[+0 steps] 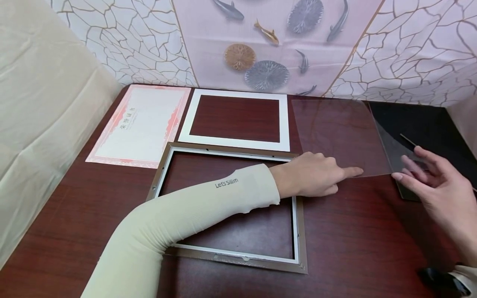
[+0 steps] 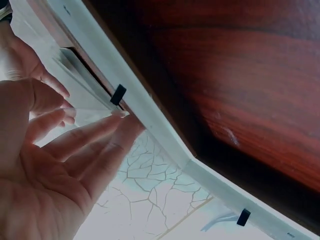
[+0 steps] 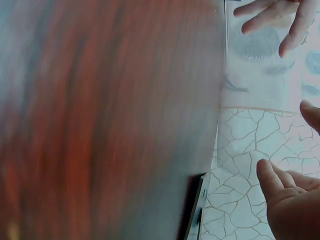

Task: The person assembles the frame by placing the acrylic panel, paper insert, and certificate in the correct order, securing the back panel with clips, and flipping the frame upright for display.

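Note:
A transparent sheet (image 1: 335,132) lies toward the back right, its right part overlapping a black board (image 1: 417,124). My left hand (image 1: 311,176) reaches across the brown picture frame (image 1: 303,248), its index finger stretched out at the sheet's near edge. In the left wrist view the left hand's fingers (image 2: 95,155) look fairly straight. Beside the sheet's near right corner is my right hand (image 1: 443,186), thumb and fingers spread apart. The right wrist view shows a gap between its thumb and fingers (image 3: 272,180). Whether either hand touches the sheet is hard to tell.
A white mat border (image 1: 238,145) lies behind the picture frame. Farther left is a certificate (image 1: 141,128) with a pink border. All of this rests on a dark red wooden table (image 1: 67,207), with a patterned cloth (image 1: 242,25) standing behind it.

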Demonstrator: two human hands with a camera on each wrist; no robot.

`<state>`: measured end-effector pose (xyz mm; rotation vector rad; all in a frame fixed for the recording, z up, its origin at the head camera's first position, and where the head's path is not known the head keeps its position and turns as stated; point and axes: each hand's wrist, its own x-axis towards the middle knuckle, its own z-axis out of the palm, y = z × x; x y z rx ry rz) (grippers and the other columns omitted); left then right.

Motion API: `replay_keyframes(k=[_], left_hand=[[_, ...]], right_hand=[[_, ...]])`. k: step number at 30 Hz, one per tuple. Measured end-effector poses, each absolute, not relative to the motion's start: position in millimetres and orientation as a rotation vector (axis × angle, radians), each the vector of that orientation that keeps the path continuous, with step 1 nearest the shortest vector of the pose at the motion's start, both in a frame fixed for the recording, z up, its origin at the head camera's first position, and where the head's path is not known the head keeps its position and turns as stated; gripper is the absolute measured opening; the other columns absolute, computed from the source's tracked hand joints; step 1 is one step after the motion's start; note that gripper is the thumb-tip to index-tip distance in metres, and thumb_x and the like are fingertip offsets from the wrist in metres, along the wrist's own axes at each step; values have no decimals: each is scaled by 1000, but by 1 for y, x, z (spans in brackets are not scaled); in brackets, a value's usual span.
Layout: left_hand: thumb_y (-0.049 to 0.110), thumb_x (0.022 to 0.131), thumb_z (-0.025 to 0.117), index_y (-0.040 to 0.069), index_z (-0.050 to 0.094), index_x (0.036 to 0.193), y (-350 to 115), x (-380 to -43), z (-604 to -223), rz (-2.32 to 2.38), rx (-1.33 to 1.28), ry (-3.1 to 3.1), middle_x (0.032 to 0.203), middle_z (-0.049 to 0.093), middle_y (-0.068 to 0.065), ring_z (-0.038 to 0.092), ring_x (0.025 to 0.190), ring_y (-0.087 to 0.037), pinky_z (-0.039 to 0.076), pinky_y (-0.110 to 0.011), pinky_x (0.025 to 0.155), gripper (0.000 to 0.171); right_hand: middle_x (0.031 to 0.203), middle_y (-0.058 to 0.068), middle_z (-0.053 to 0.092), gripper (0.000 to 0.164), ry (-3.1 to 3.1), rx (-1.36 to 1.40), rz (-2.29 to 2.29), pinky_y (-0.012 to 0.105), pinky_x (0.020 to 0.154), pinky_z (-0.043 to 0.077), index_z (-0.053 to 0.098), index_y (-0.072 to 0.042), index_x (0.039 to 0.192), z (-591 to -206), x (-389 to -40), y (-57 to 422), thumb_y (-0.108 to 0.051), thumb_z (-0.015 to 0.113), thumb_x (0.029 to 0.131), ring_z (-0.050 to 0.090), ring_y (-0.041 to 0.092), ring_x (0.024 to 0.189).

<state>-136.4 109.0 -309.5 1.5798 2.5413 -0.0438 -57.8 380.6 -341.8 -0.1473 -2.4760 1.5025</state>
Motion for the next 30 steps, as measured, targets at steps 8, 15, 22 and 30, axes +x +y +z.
replay_keyframes(k=[8,15,22,30], left_hand=[[26,108,49,37,26,166,108,-133,-311,-28,1623,2594,72,54,10,49,60,-8,52,-23,57,63],[30,109,49,40,25,166,111,-131,-310,-58,1619,2587,73,53,10,49,60,-8,48,-21,55,63],[29,108,50,40,27,166,109,-130,-309,-45,1633,2608,71,50,10,47,59,-8,48,-21,54,63],[29,107,50,37,44,159,106,-134,-306,61,1624,2634,83,62,13,55,69,-5,53,-24,60,53]], right_hand=[[174,-3,27,69,-2242,-313,1805,3,87,50,40,-21,157,-341,-61,370,4,66,98,65,-14,114],[127,5,60,42,-1464,-226,2453,35,66,65,49,-5,133,-339,-68,366,19,52,99,81,26,87],[118,12,73,34,-1215,-353,2766,46,73,65,57,-8,128,-334,-68,371,13,45,105,79,43,90],[118,20,75,40,-1039,-306,2927,54,76,64,54,-15,133,-335,-66,372,10,34,108,76,51,96]])
